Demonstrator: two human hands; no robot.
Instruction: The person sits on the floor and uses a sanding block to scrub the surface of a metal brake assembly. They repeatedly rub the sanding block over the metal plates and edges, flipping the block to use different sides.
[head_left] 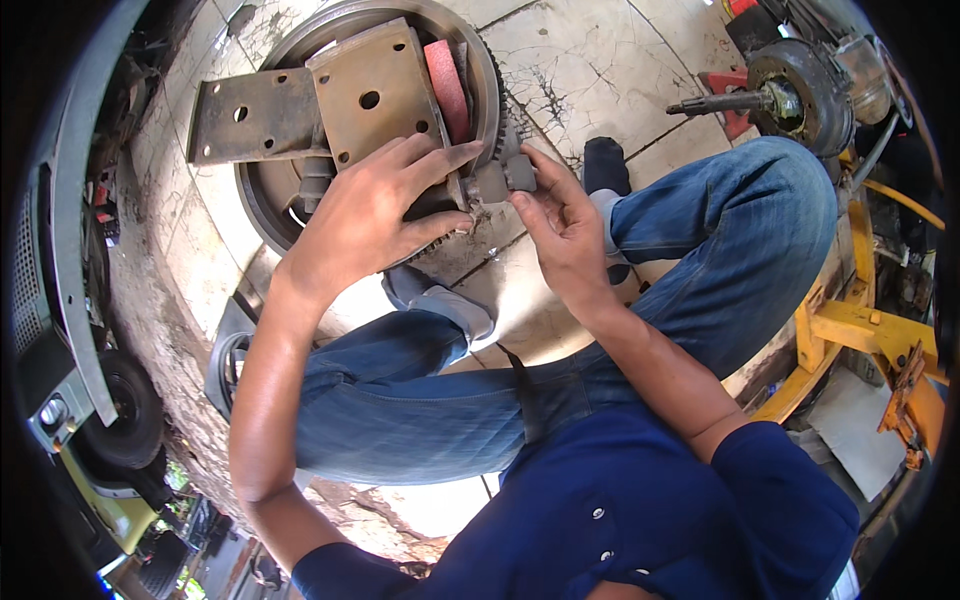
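Note:
My left hand (375,205) lies over the near right corner of a brown steel bracket (355,75) with drilled holes, its thumb and fingers gripping about the right edge. That bracket rests on a large toothed flywheel (440,18) on the floor. Between the thumb and fingers of my right hand (568,225) is a dark, thick cylindrical metal piece (519,172). It lines up with a rusty round stub (488,183) at the bracket's edge. Whether the two are joined, I cannot tell. A pinkish-red block (446,90) stands along the bracket's right side.
Cracked pale tiles (585,50) form the floor. At the far right lies a greasy hub with a shaft (790,100). A yellow metal frame (860,325) is by my right knee. A vehicle body with a wheel (125,410) flanks the left side.

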